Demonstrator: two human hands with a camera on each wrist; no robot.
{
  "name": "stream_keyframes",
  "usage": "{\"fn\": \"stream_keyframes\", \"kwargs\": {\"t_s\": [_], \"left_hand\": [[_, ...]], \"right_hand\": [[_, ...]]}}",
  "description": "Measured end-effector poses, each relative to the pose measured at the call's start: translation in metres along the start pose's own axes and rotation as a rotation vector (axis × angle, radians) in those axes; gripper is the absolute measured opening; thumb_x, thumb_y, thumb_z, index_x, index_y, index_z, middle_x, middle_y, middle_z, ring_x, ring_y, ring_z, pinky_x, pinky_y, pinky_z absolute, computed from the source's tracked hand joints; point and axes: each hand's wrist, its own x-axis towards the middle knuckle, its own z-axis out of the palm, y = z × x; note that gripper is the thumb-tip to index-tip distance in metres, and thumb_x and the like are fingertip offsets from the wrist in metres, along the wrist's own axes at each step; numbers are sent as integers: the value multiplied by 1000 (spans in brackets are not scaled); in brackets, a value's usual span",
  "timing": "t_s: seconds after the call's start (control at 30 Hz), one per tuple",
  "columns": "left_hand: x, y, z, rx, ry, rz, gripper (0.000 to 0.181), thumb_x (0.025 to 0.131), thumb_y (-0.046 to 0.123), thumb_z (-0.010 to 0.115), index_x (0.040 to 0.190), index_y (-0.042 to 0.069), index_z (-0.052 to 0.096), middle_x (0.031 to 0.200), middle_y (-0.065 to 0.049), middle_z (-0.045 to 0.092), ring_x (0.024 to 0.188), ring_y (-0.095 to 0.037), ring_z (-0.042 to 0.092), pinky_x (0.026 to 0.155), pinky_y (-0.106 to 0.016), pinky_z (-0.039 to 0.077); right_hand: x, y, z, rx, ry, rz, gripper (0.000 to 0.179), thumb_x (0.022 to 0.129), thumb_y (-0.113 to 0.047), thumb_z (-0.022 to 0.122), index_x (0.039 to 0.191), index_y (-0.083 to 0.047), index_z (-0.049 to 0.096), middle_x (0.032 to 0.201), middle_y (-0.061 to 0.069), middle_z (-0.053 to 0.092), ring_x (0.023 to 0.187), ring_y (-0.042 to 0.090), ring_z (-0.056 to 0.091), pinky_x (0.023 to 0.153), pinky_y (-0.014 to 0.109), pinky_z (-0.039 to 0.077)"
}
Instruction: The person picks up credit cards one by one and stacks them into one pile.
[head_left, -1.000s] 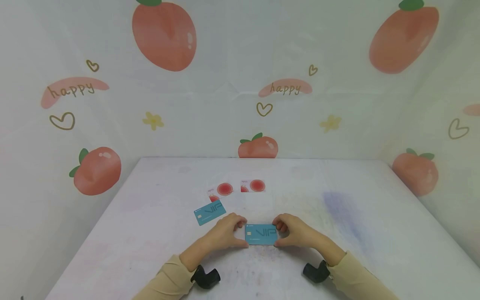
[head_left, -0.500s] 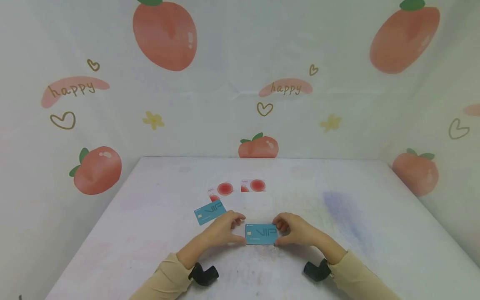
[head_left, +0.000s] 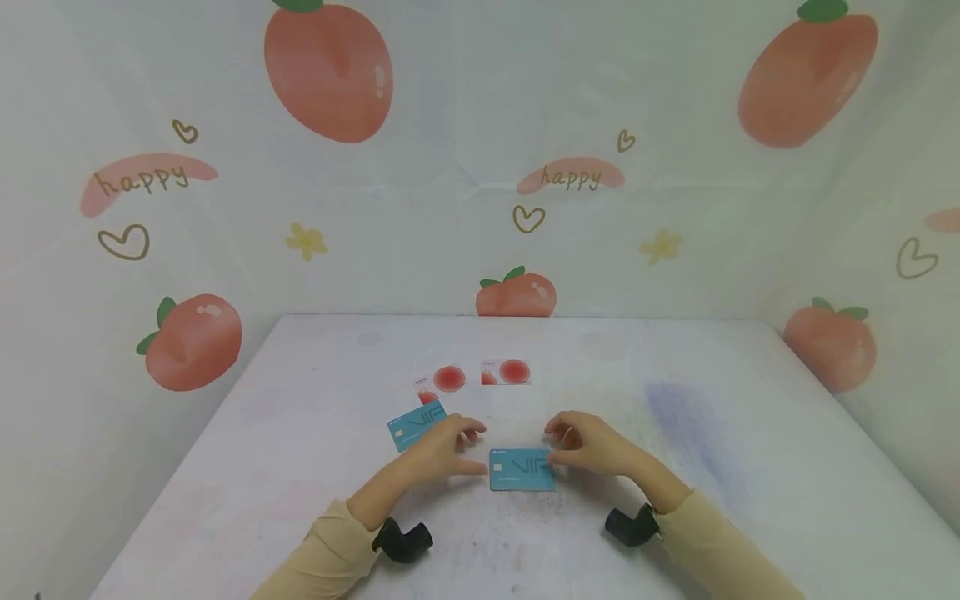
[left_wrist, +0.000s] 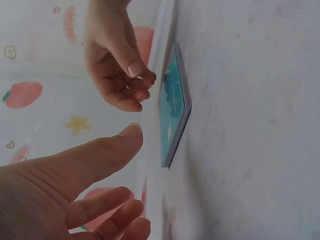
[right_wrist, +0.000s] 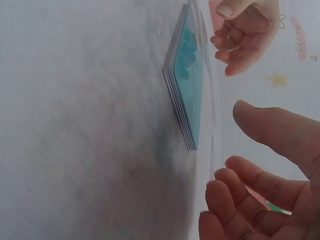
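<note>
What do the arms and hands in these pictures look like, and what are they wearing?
They're a person's. The left sleeve and right sleeve are plain beige. At their ends, the left black piece and right black piece are short, bent and tube-like. The left hand and right hand are bare, with no gloves. No cables show.

Card stack (head_left: 517, 478) on table (head_left: 262, 467) (another card (head_left: 409, 427) left, behind).
</note>
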Motion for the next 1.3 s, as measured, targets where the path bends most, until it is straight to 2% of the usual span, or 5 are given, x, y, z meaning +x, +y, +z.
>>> {"fn": "stream_keyframes", "kwargs": {"t_s": [0.5,0.77,0.97,1.13,1.3], "left_hand": [[25,-19,-25,-127,76,-17,48,79,19,73,118,-3,57,97,-15,60,79,-15,51,64,-21,43],[48,-27,-37,-82,157,-47,44,80,17,72,116,-4,58,95,-12,61,81,-16,55,75,-25,48],[64,-30,-39,-34,177,-61,44,80,17,72,115,-5,59,90,-11,60,80,-16,51,71,-23,43],[75,-29,-39,-5,176,-63,43,79,15,72,115,-4,59,88,-12,61,79,-18,52,71,-25,42],[88,-27,-37,-20,161,-118,44,80,16,72,118,-2,58,96,-14,63,84,-20,55,77,-30,47]], "right_hand": [[33,15,-11,27,88,-11,27,81,-19,71,99,-1,61,85,6,60,73,10,54,68,20,47],[55,24,-16,69,116,71,24,81,-16,70,99,-1,61,85,8,60,76,15,56,69,25,48],[70,41,-17,105,139,12,28,82,-26,70,97,-5,62,83,6,58,76,16,57,68,26,50],[81,31,-19,80,148,104,26,80,-13,70,99,1,61,86,12,60,80,21,59,69,26,49],[95,30,-20,57,155,165,28,81,-11,69,104,2,60,90,13,60,82,21,58,70,25,49]]}}
